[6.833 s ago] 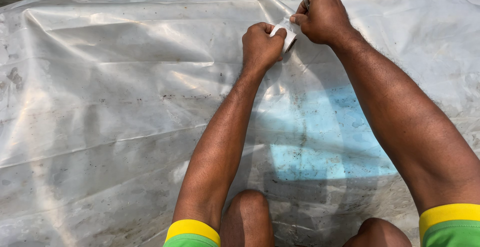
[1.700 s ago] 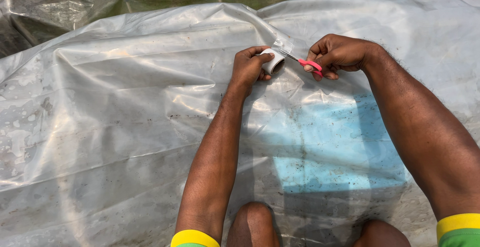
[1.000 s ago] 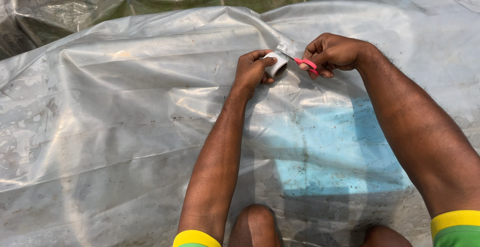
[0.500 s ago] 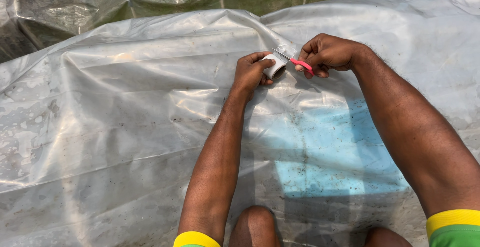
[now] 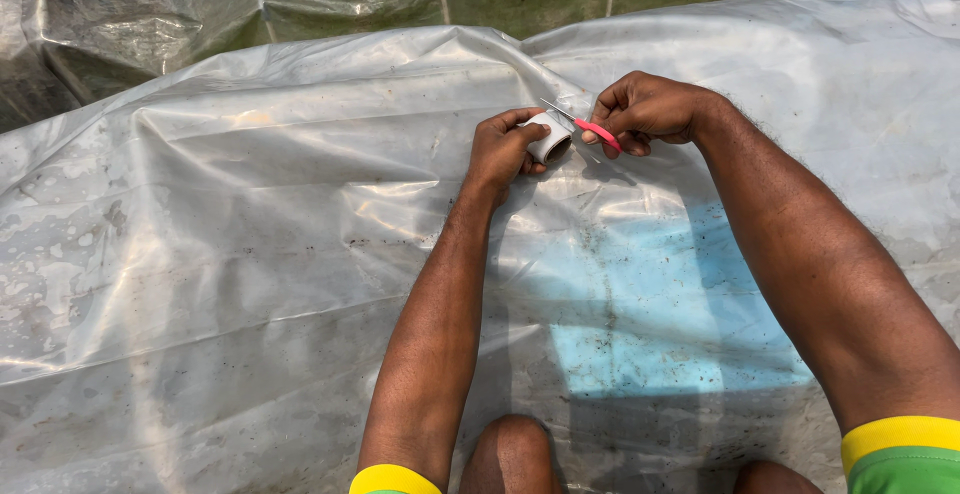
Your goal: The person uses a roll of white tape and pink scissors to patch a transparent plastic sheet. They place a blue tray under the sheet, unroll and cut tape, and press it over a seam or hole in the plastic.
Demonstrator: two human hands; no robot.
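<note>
Little has changed since half a second ago: the left hand (image 5: pixel 503 149) still grips the white tape roll (image 5: pixel 548 138), and at its 3 o'clock the right hand (image 5: pixel 648 109) pinches red-handled scissors (image 5: pixel 585 128) over the plastic sheet (image 5: pixel 250 254).

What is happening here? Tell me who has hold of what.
A person kneels over a wide sheet of clear plastic. The left hand grips a small roll of tape resting on the sheet. The right hand holds scissors with pink handles, their blades pointing at the roll. Both hands work close together near a fold in the sheet. A pale blue patch shows through the plastic below the arms.
</note>
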